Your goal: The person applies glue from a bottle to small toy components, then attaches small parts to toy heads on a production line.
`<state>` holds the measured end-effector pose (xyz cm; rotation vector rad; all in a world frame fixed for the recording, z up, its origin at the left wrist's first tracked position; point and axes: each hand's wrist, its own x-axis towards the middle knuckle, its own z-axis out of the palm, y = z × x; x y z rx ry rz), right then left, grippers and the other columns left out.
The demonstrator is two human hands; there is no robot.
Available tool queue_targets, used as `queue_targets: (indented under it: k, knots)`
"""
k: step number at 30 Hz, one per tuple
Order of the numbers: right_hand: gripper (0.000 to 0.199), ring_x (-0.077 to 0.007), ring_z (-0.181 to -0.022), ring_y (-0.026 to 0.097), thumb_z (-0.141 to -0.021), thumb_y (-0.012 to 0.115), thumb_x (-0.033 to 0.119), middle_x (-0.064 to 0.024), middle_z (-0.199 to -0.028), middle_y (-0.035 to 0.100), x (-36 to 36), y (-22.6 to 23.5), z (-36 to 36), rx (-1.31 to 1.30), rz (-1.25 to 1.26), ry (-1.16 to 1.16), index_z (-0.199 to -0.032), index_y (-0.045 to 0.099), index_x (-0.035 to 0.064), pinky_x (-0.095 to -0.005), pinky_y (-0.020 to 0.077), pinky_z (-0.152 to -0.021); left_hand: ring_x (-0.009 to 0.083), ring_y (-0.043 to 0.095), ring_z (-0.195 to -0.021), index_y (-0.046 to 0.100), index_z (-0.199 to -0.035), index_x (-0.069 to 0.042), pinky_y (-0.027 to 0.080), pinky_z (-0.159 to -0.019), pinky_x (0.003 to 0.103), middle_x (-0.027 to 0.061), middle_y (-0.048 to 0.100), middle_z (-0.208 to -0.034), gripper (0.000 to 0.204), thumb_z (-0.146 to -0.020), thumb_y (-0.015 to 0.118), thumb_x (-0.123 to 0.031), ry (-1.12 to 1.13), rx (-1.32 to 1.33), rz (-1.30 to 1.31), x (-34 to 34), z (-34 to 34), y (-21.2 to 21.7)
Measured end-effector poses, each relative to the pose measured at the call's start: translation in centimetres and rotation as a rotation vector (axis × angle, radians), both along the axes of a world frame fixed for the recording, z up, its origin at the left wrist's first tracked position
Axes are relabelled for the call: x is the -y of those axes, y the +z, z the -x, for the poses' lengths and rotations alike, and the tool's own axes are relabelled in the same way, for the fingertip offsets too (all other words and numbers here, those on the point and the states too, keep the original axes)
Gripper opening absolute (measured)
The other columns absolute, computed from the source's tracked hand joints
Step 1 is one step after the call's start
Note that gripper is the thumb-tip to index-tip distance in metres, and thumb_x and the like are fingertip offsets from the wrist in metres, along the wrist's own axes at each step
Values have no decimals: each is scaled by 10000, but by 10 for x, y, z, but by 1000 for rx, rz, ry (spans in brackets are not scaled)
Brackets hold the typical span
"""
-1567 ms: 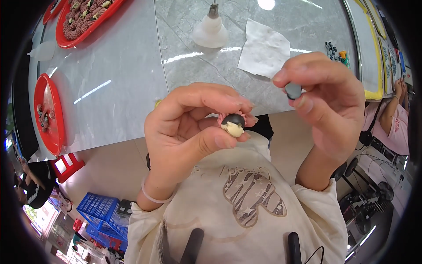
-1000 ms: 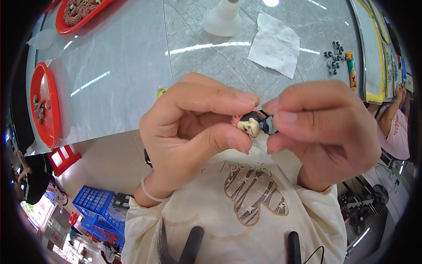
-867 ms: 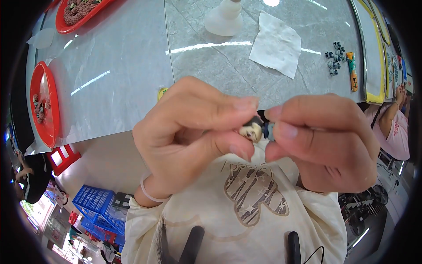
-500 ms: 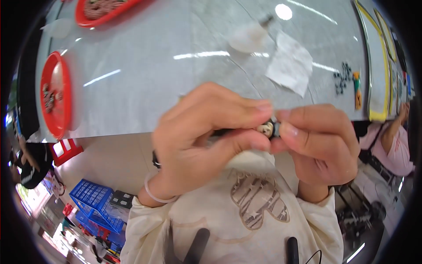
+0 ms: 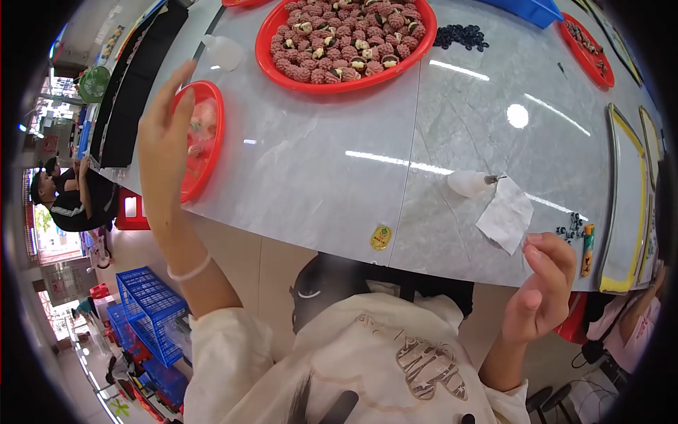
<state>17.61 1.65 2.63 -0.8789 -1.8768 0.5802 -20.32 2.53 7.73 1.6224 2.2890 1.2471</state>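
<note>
My left hand point(image 5: 166, 141) is raised at the left, fingers stretched out, beside and partly over a small red oval tray point(image 5: 217, 134). A few small pinkish pieces lie in that tray; the hand hides part of it. Nothing shows in the left hand. At the right table edge my right hand point(image 5: 542, 290) has loosely bent fingers, thumb apart, and holds nothing visible. Closest to it are a crumpled white paper point(image 5: 507, 215), several small dark parts point(image 5: 573, 227) and an orange and green tube point(image 5: 587, 251). A white squeeze bottle point(image 5: 470, 184) lies by the paper.
A large red tray point(image 5: 339, 87) full of pink knobbly pieces stands at the back. Beside it are a pile of dark rings point(image 5: 462, 37), a blue bin point(image 5: 526, 10) and another red tray point(image 5: 606, 79). A gold oval sticker point(image 5: 381, 237) lies near the front edge.
My hands have parted from pinching a small face-like piece together. The left went far left to the small tray, the right moved right. The piece is no longer visible; the view has shifted.
</note>
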Motion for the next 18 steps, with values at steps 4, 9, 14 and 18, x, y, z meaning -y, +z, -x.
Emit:
queue_targets:
  k: [4,9,14,18]
  knots:
    - [327,-247,-743,528,-826,541,291,-169,-855,567,-4,6,10,-70,-14,-51,-889,596,-25,-306,413,-619,143,553,-923,554,-1061,9,406,-821,244,86,599,-983,274,-834,528,-143,-402,-107,54,-80,-3,5]
    - [205,-221,-701,525,-797,573,143,-139,-797,573,-4,7,5,-40,59,1,-905,594,-30,-289,410,-616,138,573,-797,582,-952,-25,436,-720,251,58,602,-840,211,-811,555,-180,-353,-336,221,-134,-20,-27]
    - [173,-217,-741,529,-763,584,57,-126,-834,578,-23,2,3,-60,120,-144,-914,584,-28,-283,413,-659,122,551,-734,571,-883,-7,435,-704,217,45,604,-828,160,-772,603,-119,-339,-129,-69,-123,-33,-17]
    - [233,-191,-812,539,-693,619,-18,-97,-880,587,-43,3,36,20,257,-152,-923,582,-12,-273,411,-724,111,537,-908,566,-989,23,410,-802,221,76,593,-951,216,-806,581,-90,-432,297,-38,-73,-58,-3]
